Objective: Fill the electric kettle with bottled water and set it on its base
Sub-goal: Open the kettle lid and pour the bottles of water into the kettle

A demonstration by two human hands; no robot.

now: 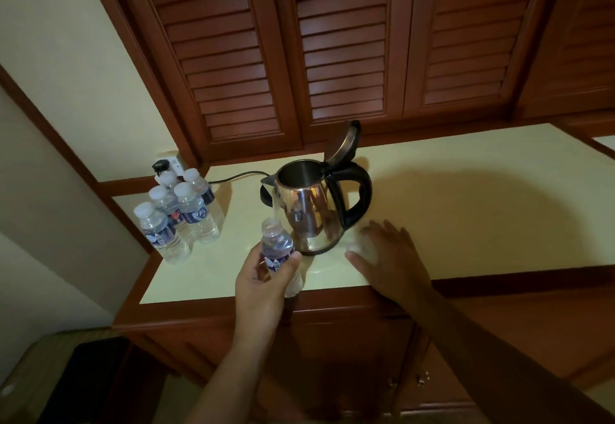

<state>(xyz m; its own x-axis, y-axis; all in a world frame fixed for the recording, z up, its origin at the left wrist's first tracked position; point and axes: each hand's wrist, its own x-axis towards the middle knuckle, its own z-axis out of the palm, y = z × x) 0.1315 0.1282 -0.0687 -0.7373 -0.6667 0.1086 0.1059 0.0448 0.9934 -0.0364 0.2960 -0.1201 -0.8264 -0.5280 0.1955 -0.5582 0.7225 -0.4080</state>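
Note:
A steel electric kettle [311,210] with a black handle stands on the cream counter [466,210], its lid tipped up and its mouth open. Its black base [265,193] peeks out behind it to the left, apart from the kettle's bottom. My left hand [263,287] grips a small uncapped water bottle [276,247], upright, just in front of the kettle and to its left. My right hand [389,254] lies low over the counter right of the kettle, fingers spread. A small white blurred thing, likely the cap [354,248], sits at its fingertips.
Several sealed water bottles [179,217] stand in a cluster at the counter's left end. The base's black cord [233,177] runs to a wall plug [161,165] behind them. Louvred wooden doors [342,51] rise behind the counter; a cabinet front [332,340] is below.

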